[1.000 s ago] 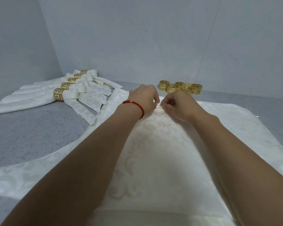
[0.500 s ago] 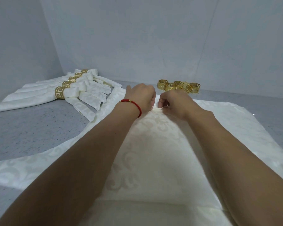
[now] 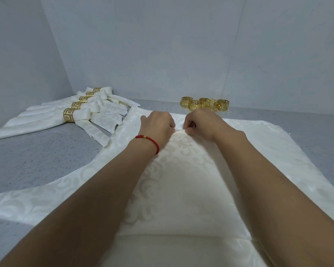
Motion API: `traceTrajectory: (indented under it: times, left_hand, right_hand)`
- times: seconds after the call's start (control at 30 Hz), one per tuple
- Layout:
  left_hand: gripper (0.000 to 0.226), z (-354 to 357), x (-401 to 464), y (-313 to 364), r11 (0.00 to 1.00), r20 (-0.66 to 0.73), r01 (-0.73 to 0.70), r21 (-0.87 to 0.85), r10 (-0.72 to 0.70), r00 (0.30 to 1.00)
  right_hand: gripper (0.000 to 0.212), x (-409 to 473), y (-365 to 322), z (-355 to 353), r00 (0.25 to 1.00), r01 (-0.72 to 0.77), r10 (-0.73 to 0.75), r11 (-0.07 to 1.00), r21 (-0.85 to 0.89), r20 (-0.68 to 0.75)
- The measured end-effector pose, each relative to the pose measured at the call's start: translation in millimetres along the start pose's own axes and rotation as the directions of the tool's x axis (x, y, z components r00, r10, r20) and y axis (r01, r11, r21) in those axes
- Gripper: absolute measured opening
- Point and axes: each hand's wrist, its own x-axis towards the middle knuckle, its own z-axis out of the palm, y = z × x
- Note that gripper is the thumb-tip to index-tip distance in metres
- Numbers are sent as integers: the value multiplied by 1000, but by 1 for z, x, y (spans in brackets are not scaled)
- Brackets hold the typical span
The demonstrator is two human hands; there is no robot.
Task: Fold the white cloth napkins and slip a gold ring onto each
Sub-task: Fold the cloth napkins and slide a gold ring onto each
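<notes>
Light: even, soft, bluish | Shadows: faint, cast beneath forearms | Glare: none seen | Focus: sharp centrally | Edges: wide-angle bending noted

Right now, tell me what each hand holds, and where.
Both the left hand and right hand pinch the white napkin at its raised far corner.

- Left hand (image 3: 158, 125) and right hand (image 3: 201, 123) pinch the folded corner of the white napkin (image 3: 181, 189) spread on the grey table (image 3: 37, 157)
- Loose gold rings (image 3: 205, 104) lie just beyond the hands
- Finished ringed napkins (image 3: 66, 114) lie far left
</notes>
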Motion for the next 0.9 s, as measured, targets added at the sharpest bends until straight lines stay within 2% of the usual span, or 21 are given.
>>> traceTrajectory:
  times: [0.03,0.2,0.3,0.37,0.43,0.57,0.67,0.77,0.8,0.83,0.9]
  left_hand:
    - [22,-3,-2,2,998,0,-27,49,27,1000]
    - [2,-10,-4,8,945,9,-74,319,75,997]
    - [21,-17,-4,20,904,80,-106,413,80,994]
    - [19,-26,-6,28,909,101,-116,401,82,991]
    - [22,-30,-8,26,947,116,-73,313,39,993]
    - [8,-27,-15,11,999,101,45,25,-47,994]
    - [22,-19,-20,4,976,30,128,-176,-125,992]
    - [12,-9,-24,0,974,9,102,-201,-103,995]
    - [17,-7,-25,0,980,-9,80,-182,-83,997]
    - [23,-6,-25,1,990,-19,52,-134,-55,998]
    - [16,-6,-26,4,999,-49,22,-33,-24,999]
  right_hand:
    - [13,-1,-2,0,1000,-9,9,1000,-15,-1]
    - [24,-2,-11,-3,1000,1,-3,992,-125,-9]
    - [29,-8,-11,-6,998,64,-65,986,-157,-5]
    - [29,-14,-10,-7,996,84,-81,983,-161,27]
    - [29,-21,-8,-7,997,76,-74,991,-109,24]
    - [19,-32,-4,7,985,2,13,997,83,-173]
    - [14,-38,-8,21,969,-54,67,997,63,-238]
    - [16,-39,-9,22,970,-58,52,998,-18,-239]
    - [15,-40,-10,21,968,-50,43,999,-21,-246]
    - [13,-41,-10,20,965,-34,25,999,-30,-262]
    - [10,-41,-8,19,963,-5,-15,997,-74,-269]
